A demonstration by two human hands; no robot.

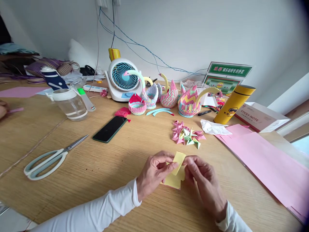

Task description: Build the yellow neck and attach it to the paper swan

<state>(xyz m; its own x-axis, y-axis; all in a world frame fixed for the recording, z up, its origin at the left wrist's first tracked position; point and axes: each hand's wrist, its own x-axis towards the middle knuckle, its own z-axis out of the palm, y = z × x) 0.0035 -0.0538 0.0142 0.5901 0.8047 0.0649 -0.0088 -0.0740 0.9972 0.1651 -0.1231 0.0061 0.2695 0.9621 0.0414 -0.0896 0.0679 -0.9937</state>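
A small yellow paper slip (179, 162) is pinched between the thumb and fingers of my left hand (154, 172). My right hand (202, 178) is closed at the slip's right edge, its fingertips pressed together there. Under both hands more yellow paper (172, 181) lies on the table, partly covered by my fingers. Just beyond them sits a loose pile of folded paper pieces (187, 133) in pink, yellow and green.
Scissors (56, 159) and a phone (110, 129) lie leftward. Paper swans (189, 104) stand before a fan (125, 77). At right are pink sheets (263, 161) and a yellow flask (233, 104). A clear jug (70, 104) stands left, near another person's hand (3, 109) with a pink strip.
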